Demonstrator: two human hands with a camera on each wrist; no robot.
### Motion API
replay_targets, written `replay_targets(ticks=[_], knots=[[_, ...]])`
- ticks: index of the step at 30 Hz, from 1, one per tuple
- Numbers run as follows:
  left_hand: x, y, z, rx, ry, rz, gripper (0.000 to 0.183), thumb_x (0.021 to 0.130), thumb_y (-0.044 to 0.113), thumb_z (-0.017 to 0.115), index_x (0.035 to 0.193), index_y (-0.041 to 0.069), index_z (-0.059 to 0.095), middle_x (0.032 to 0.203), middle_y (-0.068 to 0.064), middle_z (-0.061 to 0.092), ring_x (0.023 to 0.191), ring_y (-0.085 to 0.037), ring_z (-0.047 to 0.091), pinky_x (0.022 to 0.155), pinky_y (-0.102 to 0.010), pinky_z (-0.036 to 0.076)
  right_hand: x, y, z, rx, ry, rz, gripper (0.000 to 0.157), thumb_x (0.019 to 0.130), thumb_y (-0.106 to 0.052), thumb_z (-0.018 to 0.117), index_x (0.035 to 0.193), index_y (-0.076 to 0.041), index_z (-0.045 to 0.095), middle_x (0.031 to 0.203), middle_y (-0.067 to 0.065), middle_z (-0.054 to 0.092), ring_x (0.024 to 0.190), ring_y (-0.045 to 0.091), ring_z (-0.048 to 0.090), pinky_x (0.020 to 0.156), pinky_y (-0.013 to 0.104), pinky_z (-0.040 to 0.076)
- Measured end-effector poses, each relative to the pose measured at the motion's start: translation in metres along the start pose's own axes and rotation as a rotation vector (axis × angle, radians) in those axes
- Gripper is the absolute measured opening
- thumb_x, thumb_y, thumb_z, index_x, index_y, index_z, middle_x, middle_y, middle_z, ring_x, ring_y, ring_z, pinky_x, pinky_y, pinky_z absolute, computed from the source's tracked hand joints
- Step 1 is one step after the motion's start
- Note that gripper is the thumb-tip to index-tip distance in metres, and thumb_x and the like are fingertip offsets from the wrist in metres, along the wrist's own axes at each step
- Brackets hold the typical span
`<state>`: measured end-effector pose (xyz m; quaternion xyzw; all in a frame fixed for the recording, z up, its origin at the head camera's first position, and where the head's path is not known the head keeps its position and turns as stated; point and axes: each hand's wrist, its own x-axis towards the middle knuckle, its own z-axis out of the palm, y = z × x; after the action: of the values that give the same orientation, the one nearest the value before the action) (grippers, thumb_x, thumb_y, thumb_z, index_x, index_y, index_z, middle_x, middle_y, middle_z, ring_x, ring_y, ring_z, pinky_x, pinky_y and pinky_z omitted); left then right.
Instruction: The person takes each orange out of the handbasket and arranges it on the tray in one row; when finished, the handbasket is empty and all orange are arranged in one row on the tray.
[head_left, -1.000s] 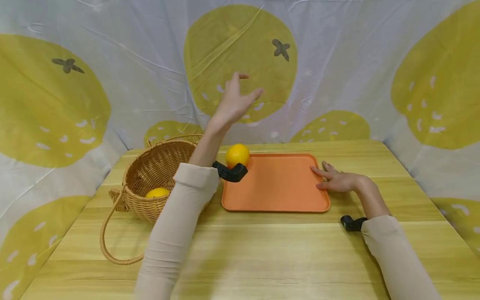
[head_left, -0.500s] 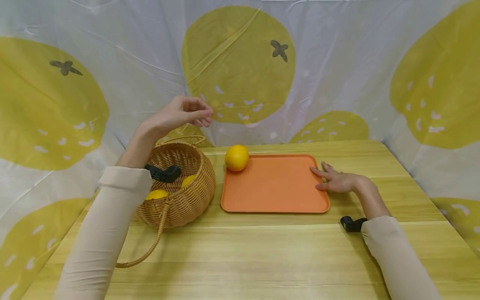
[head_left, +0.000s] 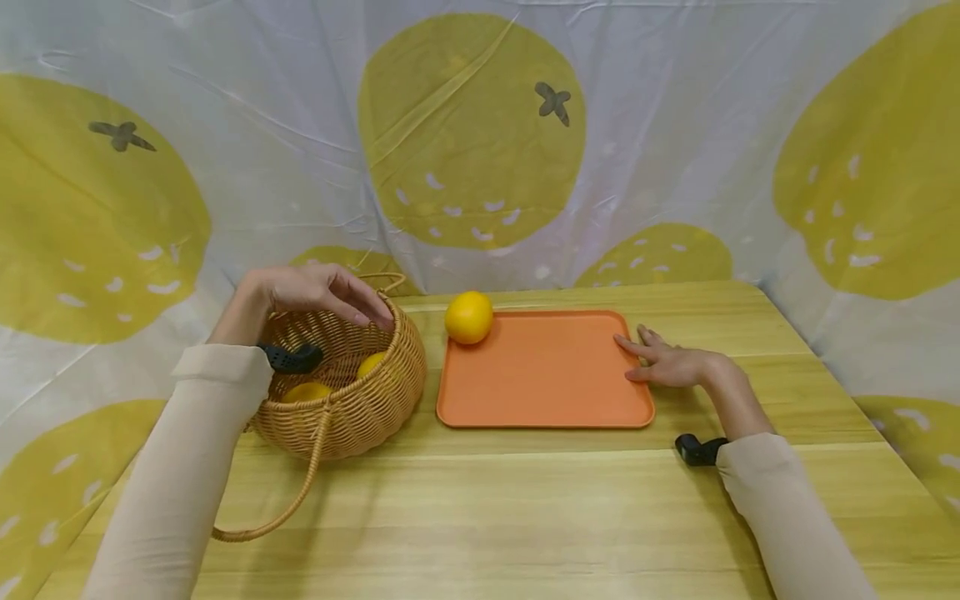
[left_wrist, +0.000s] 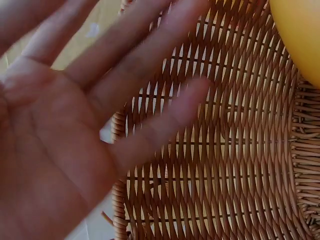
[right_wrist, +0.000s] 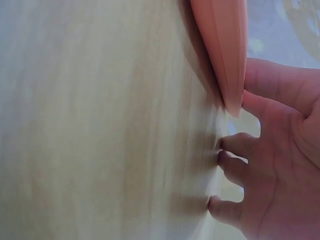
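My left hand point(head_left: 322, 293) is over the opening of a round wicker basket point(head_left: 375, 417), fingers dipping past its far rim. In the left wrist view that hand point(left_wrist: 60, 120) shows spread, loosely straight fingers and an unfilled palm beside the woven wall. Two yellow-orange fruits lie inside: one fruit point(head_left: 306, 392) at the near side, another fruit point(head_left: 371, 364) further right. A third, round orange fruit point(head_left: 469, 317) sits on the far left corner of an orange tray point(head_left: 547, 375). At the tray's right edge rests my right hand point(head_left: 671, 365), fingertips on the rim and the tabletop.
The basket's handle point(head_left: 303, 492) hangs down toward me onto the wooden table point(head_left: 525, 517). A second handle point(head_left: 386, 279) arches behind the basket. A fruit-printed cloth point(head_left: 660, 100) closes off the back and both sides.
My left hand has come from above the tray, left and down to the basket. The fruit on the tray's corner stays there. My right hand keeps its place at the tray edge.
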<state>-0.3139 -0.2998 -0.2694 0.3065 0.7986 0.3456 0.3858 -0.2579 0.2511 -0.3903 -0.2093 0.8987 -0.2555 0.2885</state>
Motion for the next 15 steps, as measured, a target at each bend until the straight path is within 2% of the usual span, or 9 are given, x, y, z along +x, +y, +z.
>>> replay_targets(ticks=[4,6,10,15], knots=[[0.005,-0.006,0.001,0.007,-0.113,-0.072,0.043,0.101,0.007,0.064,0.142,-0.004,0.058,0.141,-0.009,0.066,0.132,-0.025,0.062,0.107,-0.031,0.052,0.0,-0.002,0.0,-0.006,0.004,0.001,0.08,0.108,-0.034,0.054,0.165,0.0,0.009,0.165,0.037,-0.019,0.152,0.057,-0.02,0.115,0.079,-0.008],[0.008,-0.008,0.002,-0.002,-0.143,-0.113,0.045,0.1,0.007,0.066,0.143,-0.004,0.057,0.14,-0.004,0.066,0.133,-0.024,0.06,0.106,-0.03,0.053,0.0,-0.003,0.0,-0.006,0.005,0.003,0.079,0.108,-0.033,0.054,0.165,0.0,0.009,0.165,0.037,-0.019,0.152,0.057,-0.02,0.115,0.079,-0.009],[0.016,-0.009,0.005,-0.008,-0.166,-0.175,0.045,0.101,0.009,0.066,0.143,-0.004,0.058,0.135,0.002,0.068,0.128,-0.018,0.062,0.104,-0.03,0.053,-0.001,-0.003,0.001,-0.015,0.005,0.01,0.079,0.108,-0.033,0.053,0.165,0.0,0.009,0.164,0.038,-0.019,0.152,0.057,-0.02,0.115,0.079,-0.009],[0.019,-0.012,0.008,-0.018,-0.146,-0.239,0.043,0.1,0.01,0.068,0.14,-0.002,0.06,0.131,0.001,0.069,0.118,-0.01,0.065,0.105,-0.034,0.053,-0.003,-0.003,0.001,-0.011,0.006,0.012,0.079,0.108,-0.034,0.054,0.164,0.0,0.009,0.164,0.038,-0.019,0.152,0.057,-0.02,0.115,0.079,-0.009]])
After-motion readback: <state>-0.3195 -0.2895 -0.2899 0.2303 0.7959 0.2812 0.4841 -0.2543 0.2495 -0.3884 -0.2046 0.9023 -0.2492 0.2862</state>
